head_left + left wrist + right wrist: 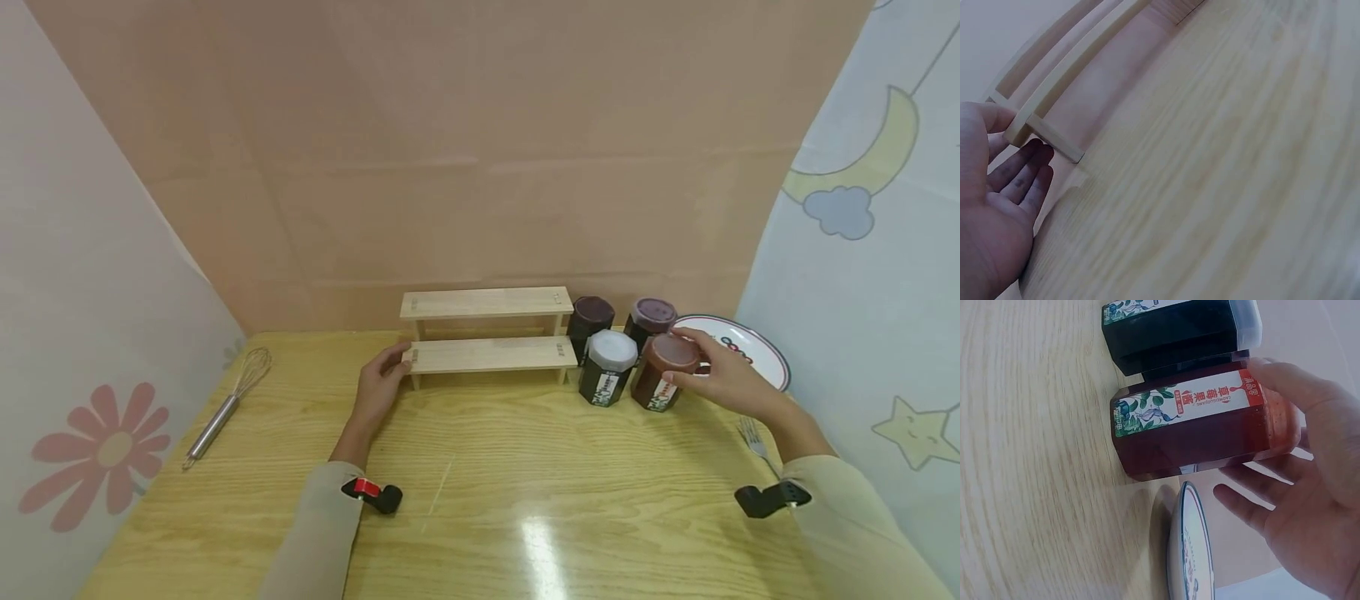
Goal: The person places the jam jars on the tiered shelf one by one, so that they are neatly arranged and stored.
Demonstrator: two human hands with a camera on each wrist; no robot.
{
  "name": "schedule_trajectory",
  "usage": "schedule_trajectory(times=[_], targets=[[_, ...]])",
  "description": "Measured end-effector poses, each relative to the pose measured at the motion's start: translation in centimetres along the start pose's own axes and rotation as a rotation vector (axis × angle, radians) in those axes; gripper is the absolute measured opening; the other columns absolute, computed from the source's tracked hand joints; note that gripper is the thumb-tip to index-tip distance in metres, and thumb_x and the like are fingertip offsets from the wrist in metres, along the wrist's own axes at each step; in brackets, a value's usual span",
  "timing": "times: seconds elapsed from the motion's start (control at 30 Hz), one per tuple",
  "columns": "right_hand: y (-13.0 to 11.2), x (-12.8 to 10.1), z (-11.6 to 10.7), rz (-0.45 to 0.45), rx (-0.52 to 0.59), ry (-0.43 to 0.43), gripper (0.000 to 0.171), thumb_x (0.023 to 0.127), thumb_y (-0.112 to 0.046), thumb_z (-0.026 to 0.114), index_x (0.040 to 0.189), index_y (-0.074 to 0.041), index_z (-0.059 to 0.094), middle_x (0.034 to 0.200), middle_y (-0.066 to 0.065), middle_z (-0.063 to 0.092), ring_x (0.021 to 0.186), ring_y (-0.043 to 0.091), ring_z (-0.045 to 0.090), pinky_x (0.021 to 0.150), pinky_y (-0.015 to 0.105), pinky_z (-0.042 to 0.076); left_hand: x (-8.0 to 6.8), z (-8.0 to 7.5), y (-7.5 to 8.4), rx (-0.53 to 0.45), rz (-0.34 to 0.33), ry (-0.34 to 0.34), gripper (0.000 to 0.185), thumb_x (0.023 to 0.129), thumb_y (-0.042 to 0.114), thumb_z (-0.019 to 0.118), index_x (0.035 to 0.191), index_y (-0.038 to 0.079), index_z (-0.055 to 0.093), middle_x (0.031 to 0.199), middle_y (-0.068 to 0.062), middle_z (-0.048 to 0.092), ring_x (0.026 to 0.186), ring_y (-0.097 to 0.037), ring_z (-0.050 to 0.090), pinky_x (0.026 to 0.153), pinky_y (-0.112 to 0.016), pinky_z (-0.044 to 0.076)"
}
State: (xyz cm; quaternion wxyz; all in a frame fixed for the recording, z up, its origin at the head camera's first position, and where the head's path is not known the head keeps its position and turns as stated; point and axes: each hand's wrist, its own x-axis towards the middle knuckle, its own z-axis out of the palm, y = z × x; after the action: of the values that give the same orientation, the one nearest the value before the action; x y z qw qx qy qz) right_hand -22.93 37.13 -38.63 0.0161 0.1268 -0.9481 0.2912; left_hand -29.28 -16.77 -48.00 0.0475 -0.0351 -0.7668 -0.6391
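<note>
Jar (663, 373) with the red-brown contents stands near the right edge of the bench (480, 500), front right of a cluster of four, and the right hand (723, 379) is curled over its lid with thumb and fingers round the rim; the right wrist view shows the fingers (1285, 394) wrapped on the lid end, so the hold looks set but sits high. To do this well, I would keep the grip snug on the lid's edge and lift straight up before moving sideways, because the white-lidded jar (609, 368) touches or stands just beside it on the left and could be knocked. Behind the hand a plate (757, 350) leans by the right wall, and a fork (753, 437) lies nearer the front, so the wrist should stay clear of both. The left hand (382, 387) is open, fingers relaxed, resting against the left end of the lower step of the rack (487, 333), which steadies it; a firm press there would keep the light wooden steps from sliding. Two dark jars (592, 321) stand farther back. A whisk (228, 404) lies well apart by the left edge.
</note>
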Motion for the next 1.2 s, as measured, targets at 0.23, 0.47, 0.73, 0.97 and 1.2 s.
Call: schedule_trajectory(times=[0.23,0.47,0.73,0.97,1.2], targets=[[0.9,0.2,0.0,0.01,0.09,0.02,0.074,0.093,-0.031,0.079,0.151,-0.006,0.041,0.133,0.02,0.062,0.103,-0.016,0.053,0.078,0.015,0.052,-0.3,0.0,0.2,-0.03,0.008,-0.022,0.04,0.105,0.018,0.06,0.144,0.009,0.059,0.157,-0.009,0.051,0.149,-0.026,0.045,0.12,-0.035,0.042],[1.7,0.1,-0.1,0.039,0.161,-0.008,0.076,0.093,-0.029,0.079,0.154,-0.011,0.037,0.138,0.016,0.058,0.105,-0.018,0.052,0.08,0.014,0.052,0.0,0.1,0.0,-0.036,0.015,-0.007,0.038,0.104,0.017,0.062,0.142,0.01,0.061,0.155,-0.008,0.054,0.148,-0.024,0.046,0.118,-0.032,0.044],[2.1,0.4,0.3,0.005,0.187,0.03,0.07,0.093,-0.024,0.079,0.152,-0.011,0.043,0.129,0.002,0.059,0.103,-0.012,0.058,0.077,0.016,0.054,-0.1,0.1,0.2,-0.043,-0.006,0.0,0.038,0.104,0.018,0.062,0.142,0.012,0.061,0.156,-0.008,0.053,0.149,-0.026,0.045,0.122,-0.043,0.04],[2.3,0.0,0.6,0.008,0.248,0.066,0.068,0.091,-0.021,0.081,0.148,-0.008,0.046,0.12,-0.021,0.06,0.107,-0.019,0.056,0.079,0.012,0.055,-0.2,0.1,0.1,-0.057,-0.025,-0.006,0.039,0.104,0.019,0.062,0.143,0.012,0.061,0.156,-0.006,0.052,0.149,-0.024,0.045,0.122,-0.043,0.04],[1.6,-0.5,0.4,0.028,0.274,0.072,0.068,0.091,-0.02,0.082,0.147,-0.008,0.047,0.118,-0.025,0.061,0.107,-0.019,0.057,0.078,0.015,0.057,-0.2,0.0,0.1,-0.076,-0.025,-0.018,0.041,0.105,0.019,0.061,0.145,0.01,0.058,0.158,-0.008,0.05,0.151,-0.025,0.042,0.124,-0.043,0.038]])
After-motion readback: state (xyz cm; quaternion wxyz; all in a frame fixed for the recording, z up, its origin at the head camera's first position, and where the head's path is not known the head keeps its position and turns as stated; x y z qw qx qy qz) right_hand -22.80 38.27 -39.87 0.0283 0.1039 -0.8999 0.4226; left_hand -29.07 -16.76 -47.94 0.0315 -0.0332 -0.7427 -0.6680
